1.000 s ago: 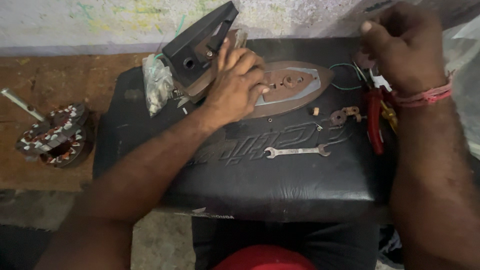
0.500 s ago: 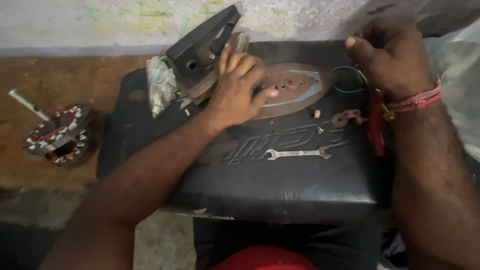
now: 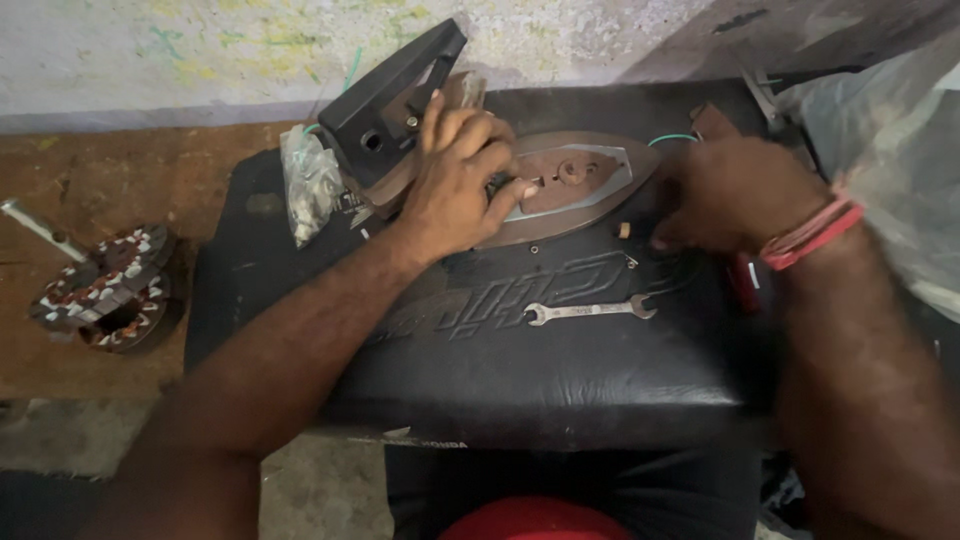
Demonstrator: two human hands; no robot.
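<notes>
You have two hands in view, your left hand (image 3: 462, 180) and your right hand (image 3: 735, 192); one iron soleplate (image 3: 580, 185) lies on one black cushioned seat (image 3: 520, 370); one dark iron cover (image 3: 390, 95) leans behind it; one open-ended spanner (image 3: 588, 311) lies on the seat; one clear plastic bag (image 3: 308, 190) sits at the cover's left; one motor stator (image 3: 105, 290) rests on the wooden surface; one small brass-coloured piece (image 3: 623, 230) sits near the soleplate; one green wire (image 3: 672, 139) shows; red bands (image 3: 808, 232) circle your right wrist, their number unclear.
</notes>
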